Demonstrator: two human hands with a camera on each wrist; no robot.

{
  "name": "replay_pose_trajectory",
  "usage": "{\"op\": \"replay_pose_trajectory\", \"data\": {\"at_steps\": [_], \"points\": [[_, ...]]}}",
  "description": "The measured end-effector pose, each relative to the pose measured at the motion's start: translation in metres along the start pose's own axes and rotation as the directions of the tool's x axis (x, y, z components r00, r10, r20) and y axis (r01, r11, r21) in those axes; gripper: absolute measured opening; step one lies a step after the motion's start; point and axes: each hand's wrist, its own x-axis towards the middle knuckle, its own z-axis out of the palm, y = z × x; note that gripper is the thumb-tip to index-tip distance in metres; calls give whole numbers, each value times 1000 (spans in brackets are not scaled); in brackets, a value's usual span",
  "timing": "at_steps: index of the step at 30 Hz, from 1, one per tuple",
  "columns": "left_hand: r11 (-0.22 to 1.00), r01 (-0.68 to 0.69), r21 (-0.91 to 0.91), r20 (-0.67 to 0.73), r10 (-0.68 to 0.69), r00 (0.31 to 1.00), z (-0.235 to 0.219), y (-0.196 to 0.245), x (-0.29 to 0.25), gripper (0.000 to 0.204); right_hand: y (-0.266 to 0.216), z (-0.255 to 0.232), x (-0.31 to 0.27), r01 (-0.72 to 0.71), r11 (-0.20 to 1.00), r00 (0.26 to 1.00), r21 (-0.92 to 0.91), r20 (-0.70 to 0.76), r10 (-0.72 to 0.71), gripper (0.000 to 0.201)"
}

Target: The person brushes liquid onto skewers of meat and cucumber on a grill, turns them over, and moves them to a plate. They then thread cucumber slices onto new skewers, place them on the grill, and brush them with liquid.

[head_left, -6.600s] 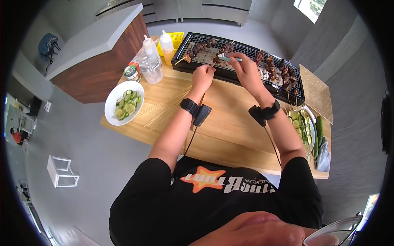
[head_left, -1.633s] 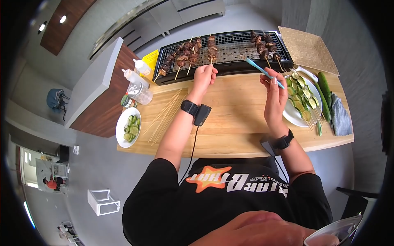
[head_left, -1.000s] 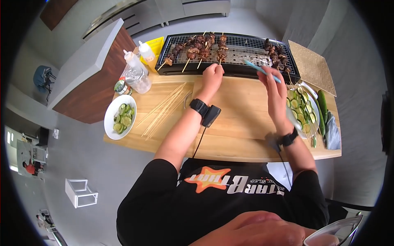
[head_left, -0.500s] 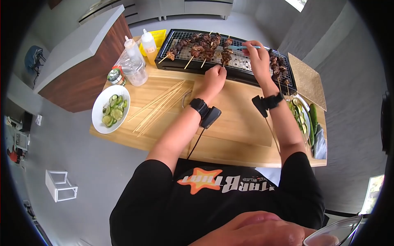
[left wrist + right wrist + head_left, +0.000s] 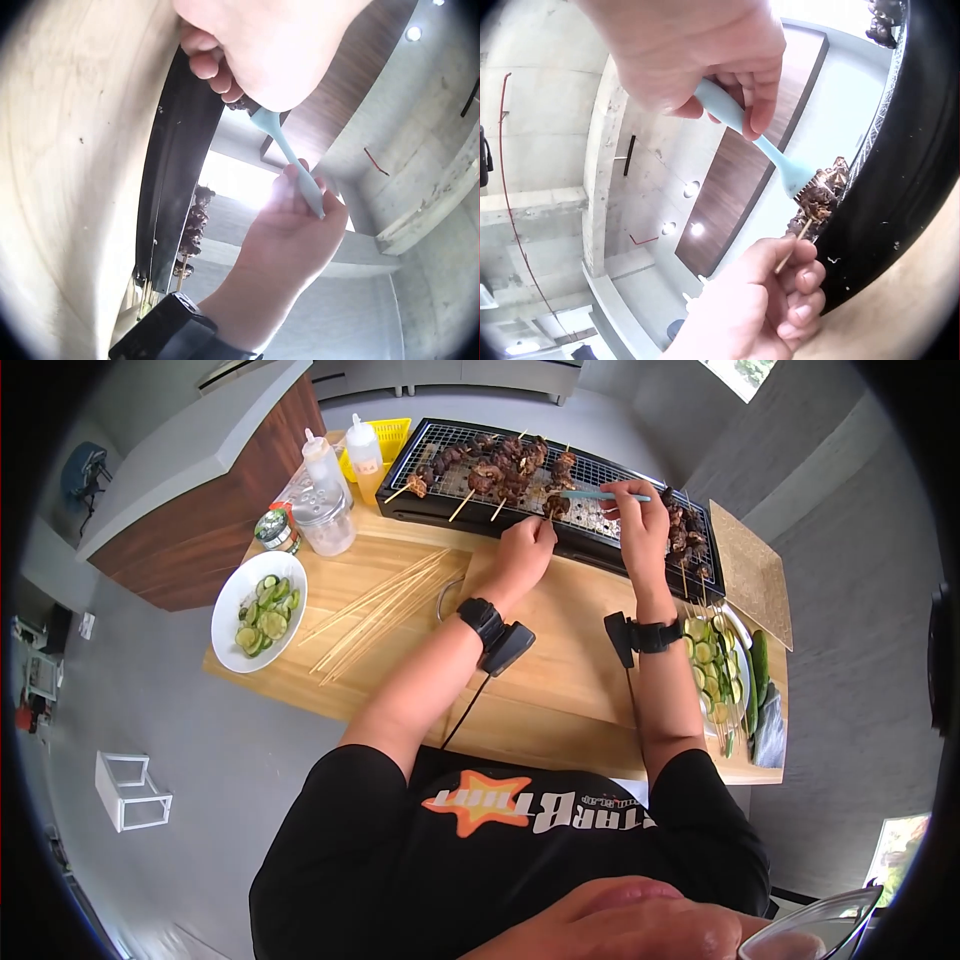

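Observation:
My left hand (image 5: pixel 522 557) is at the grill's front edge. Its thumb and fingers pinch the bamboo stick (image 5: pixel 793 246) of a meat skewer (image 5: pixel 819 202) lying across the wire grill (image 5: pixel 590 518). The right hand (image 5: pixel 643 532) grips a light blue basting brush (image 5: pixel 778 159) by its handle, above the grill. In the right wrist view the brush's bristles are at the browned meat, just past the left fingertips. From the left wrist, the brush (image 5: pixel 289 150) and right hand (image 5: pixel 281 244) show behind my left palm, which hides most of the meat.
Several meat skewers (image 5: pixel 510 460) lie left on the grill, others (image 5: pixel 685 535) right. Squeeze bottles (image 5: pixel 365 455), a shaker jar (image 5: pixel 325 525) and a cucumber bowl (image 5: pixel 230 600) stand left. Bare sticks (image 5: pixel 375 620) lie on the table. Cucumber skewers (image 5: pixel 715 670) sit on a plate at right.
The right hand has brought the brush from above the table in over the grill, then leftward and down to the meat. My left hand keeps its skewer. Several seconds ago, fewer skewers lay on the left.

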Motion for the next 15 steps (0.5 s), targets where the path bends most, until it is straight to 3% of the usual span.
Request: {"op": "replay_pose_trajectory", "data": {"at_steps": [5,10,12,15], "points": [[984,-170,44,-148,175,973,9,-13,4,27,12,-5,6,138,990,984,39,-115,-133,20],[972,-232,42,-196,235,952,8,-7,1,22,39,-16,16,77,989,993,-125,-81,-87,22],[971,-226,75,-183,236,954,8,-7,1,21,41,-18,13,-14,990,998,-138,-68,5,22],[978,-194,75,-155,204,967,6,-4,0,21,49,-15,14,0,998,998,-63,-60,-4,24]]}}
